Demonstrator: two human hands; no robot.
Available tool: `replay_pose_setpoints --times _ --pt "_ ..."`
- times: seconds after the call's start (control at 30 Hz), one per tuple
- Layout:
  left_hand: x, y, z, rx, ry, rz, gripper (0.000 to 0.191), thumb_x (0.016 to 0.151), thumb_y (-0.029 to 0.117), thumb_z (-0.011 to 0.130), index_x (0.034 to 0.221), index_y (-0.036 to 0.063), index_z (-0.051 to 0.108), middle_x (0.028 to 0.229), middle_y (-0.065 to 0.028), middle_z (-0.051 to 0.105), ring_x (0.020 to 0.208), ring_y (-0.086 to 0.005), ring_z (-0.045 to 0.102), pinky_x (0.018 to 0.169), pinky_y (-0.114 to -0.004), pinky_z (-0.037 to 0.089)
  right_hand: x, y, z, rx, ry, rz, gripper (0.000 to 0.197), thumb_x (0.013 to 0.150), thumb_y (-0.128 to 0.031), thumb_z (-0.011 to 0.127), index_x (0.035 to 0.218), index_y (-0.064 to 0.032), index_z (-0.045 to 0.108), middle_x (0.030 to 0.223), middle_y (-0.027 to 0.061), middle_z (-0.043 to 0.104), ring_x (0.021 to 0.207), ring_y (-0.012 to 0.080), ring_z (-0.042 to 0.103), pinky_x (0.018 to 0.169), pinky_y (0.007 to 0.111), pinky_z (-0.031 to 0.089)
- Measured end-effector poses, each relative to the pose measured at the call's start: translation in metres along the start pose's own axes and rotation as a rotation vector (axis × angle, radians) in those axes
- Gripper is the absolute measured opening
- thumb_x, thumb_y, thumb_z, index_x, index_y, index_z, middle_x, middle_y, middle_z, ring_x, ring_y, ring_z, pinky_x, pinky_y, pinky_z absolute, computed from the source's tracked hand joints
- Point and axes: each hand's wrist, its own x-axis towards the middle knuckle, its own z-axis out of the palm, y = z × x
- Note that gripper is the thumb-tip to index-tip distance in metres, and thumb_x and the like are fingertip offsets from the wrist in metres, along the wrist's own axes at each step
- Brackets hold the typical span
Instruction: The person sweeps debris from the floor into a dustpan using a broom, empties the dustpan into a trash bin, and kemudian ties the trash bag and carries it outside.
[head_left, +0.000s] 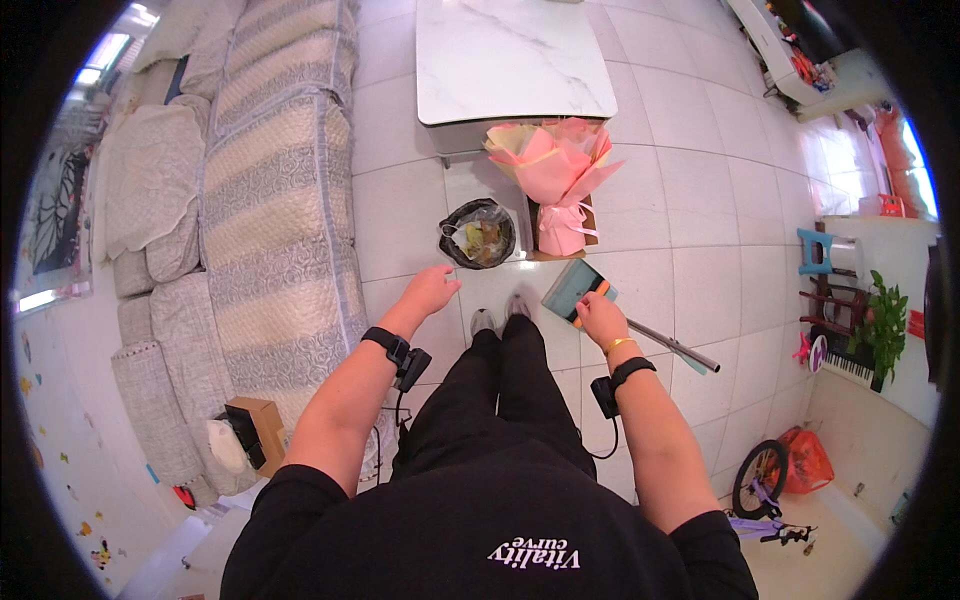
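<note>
My left hand (433, 291) is held out with nothing in it, its fingers a little apart. Just beyond it stands a waste bin lined with a black bag (448, 249), holding crumpled clear plastic and other refuse. My right hand (602, 321) grips a slim orange object (602, 287), whose kind I cannot make out. Below that hand lies a grey-green dustpan (564, 283) on the floor. A metal pole (675, 345) runs from behind my right hand toward the right. Between bin and dustpan, farther out, a pink paper-wrapped bouquet (559, 172) rests against a cardboard box (591, 225).
A marble-topped table (514, 60) stands ahead, behind the bouquet. Along the left runs a sofa with a quilted cover (277, 195), bearing a small cardboard box (262, 427). At right are a blue stool (816, 251), a leafy plant (881, 330) and a bicycle wheel (760, 480).
</note>
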Motion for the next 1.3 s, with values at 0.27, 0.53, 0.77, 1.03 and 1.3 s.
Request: replay_pose_setpoints --times 0.27,0.53,0.77,1.03,1.3 --pt "0.037 -0.009 -0.008 -0.064 -0.016 -0.088 0.064 0.113 0.041 0.083 0.163 0.0011 0.081 0.147 -0.0287 0.089 0.137 -0.0479 0.084 0.120 -0.056 0.066 0.092 0.001 0.004 -0.022 -0.130 -0.082 0.030 0.121 -0.031 0.075 0.131 -0.0052 0.086 0.129 0.0242 0.090 0.123 0.0483 0.085 0.108 0.061 0.067" --pt "0.086 -0.038 -0.019 -0.043 -0.011 -0.230 0.064 0.115 0.041 0.083 0.164 0.0004 0.080 0.149 -0.0281 0.088 0.138 -0.0463 0.084 0.120 -0.055 0.066 0.182 -0.038 0.024 -0.030 -0.228 -0.118 0.032 0.120 -0.029 0.080 0.146 -0.0094 0.081 0.143 0.0235 0.087 0.135 0.0468 0.082 0.115 0.059 0.066" --pt "0.156 -0.073 0.029 -0.069 -0.011 -0.221 0.060 0.114 0.037 0.081 0.160 -0.0001 0.081 0.151 -0.0313 0.086 0.142 -0.0502 0.081 0.124 -0.058 0.064 0.277 -0.036 0.078 0.013 -0.227 -0.161 0.042 0.117 -0.024 0.084 0.155 -0.0090 0.075 0.147 0.0270 0.085 0.138 0.0502 0.080 0.119 0.060 0.065" --pt "0.220 -0.144 0.082 -0.157 0.019 -0.330 0.057 0.115 0.032 0.080 0.163 0.0009 0.079 0.146 -0.0308 0.088 0.138 -0.0509 0.083 0.120 -0.059 0.066 0.388 0.000 0.185 0.078 -0.166 -0.184 0.059 0.114 -0.019 0.085 0.168 -0.0066 0.066 0.153 0.0307 0.080 0.144 0.0560 0.075 0.120 0.061 0.064" --pt "0.264 -0.245 0.143 -0.150 0.077 -0.452 0.055 0.117 0.030 0.079 0.166 0.0040 0.078 0.141 -0.0296 0.090 0.132 -0.0500 0.085 0.115 -0.058 0.068 0.484 0.037 0.301 0.005 -0.147 -0.144 0.069 0.117 -0.022 0.079 0.181 -0.0101 0.059 0.172 0.0273 0.071 0.162 0.0545 0.065 0.146 0.076 0.033"
